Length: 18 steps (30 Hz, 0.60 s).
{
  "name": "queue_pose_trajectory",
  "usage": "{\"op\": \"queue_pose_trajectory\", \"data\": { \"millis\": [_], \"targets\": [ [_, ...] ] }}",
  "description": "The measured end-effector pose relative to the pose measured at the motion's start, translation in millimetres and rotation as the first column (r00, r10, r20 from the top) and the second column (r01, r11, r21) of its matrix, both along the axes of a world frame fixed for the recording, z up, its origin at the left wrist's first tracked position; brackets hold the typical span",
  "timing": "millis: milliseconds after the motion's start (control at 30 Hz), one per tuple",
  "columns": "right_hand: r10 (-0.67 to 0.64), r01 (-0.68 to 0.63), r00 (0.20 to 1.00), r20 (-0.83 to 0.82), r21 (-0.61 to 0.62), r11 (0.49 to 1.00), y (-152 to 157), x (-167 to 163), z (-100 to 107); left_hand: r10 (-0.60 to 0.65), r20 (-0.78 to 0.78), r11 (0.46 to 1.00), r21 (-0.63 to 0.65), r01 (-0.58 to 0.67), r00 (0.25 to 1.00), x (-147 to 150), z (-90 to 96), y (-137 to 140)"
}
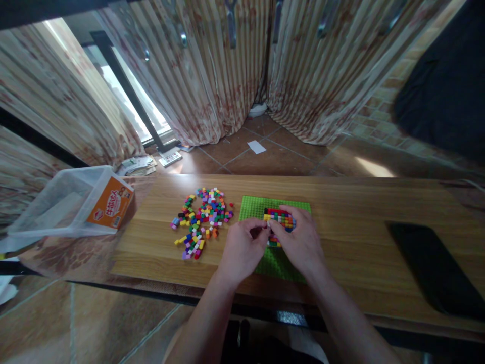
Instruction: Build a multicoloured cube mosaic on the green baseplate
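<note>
A green studded baseplate (252, 206) lies on the wooden tabletop, with a block of multicoloured toy bricks (278, 213) built on its middle. Over the near-left side of that block, my left hand (244, 247) has thumb and forefinger pinched together. My right hand (299, 240) rests across the right side of the bricks, its fingertips meeting the left ones. A small pale piece seems to sit between the fingertips, too small to name surely. Both hands hide part of the baseplate and the built bricks. Left of the baseplate spreads a loose pile of small coloured bricks (206, 212).
A clear plastic bin (68, 202) with an orange label stands beyond the tabletop's left end. On the right of the wooden tabletop (352, 217) lies a black flat object (435, 268), perhaps a tablet. Curtains (227, 76) hang behind, and a white paper (256, 147) lies on the tiled floor.
</note>
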State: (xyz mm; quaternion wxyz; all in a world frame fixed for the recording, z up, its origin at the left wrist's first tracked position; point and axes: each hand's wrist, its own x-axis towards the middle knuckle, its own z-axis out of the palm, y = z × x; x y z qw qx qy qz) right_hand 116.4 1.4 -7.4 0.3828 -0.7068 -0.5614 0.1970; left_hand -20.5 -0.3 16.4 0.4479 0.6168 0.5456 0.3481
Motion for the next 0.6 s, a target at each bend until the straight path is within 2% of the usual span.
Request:
{"op": "queue_pose_trajectory", "data": {
  "millis": [267,400,500,600],
  "targets": [
    [0.006,-0.006,1.000,0.017,0.020,1.000,-1,-2,-4,0.033,-0.077,0.998,0.055,-0.029,0.996,3,0.0,-1],
    [0.021,-0.021,1.000,0.004,0.018,1.000,-2,0,-6,0.037,-0.024,0.999,0.020,-0.036,0.999,3,-6.4,-1],
    [0.056,-0.056,0.998,-0.028,0.007,0.998,-2,5,-8,-0.007,0.042,1.000,0.005,0.007,0.999,-2,-9.9,0],
    [0.089,-0.088,0.993,-0.073,0.010,0.996,-2,12,-7,-0.028,-0.011,0.998,0.049,0.028,1.000,-12,-9.0,3]
  ]
}}
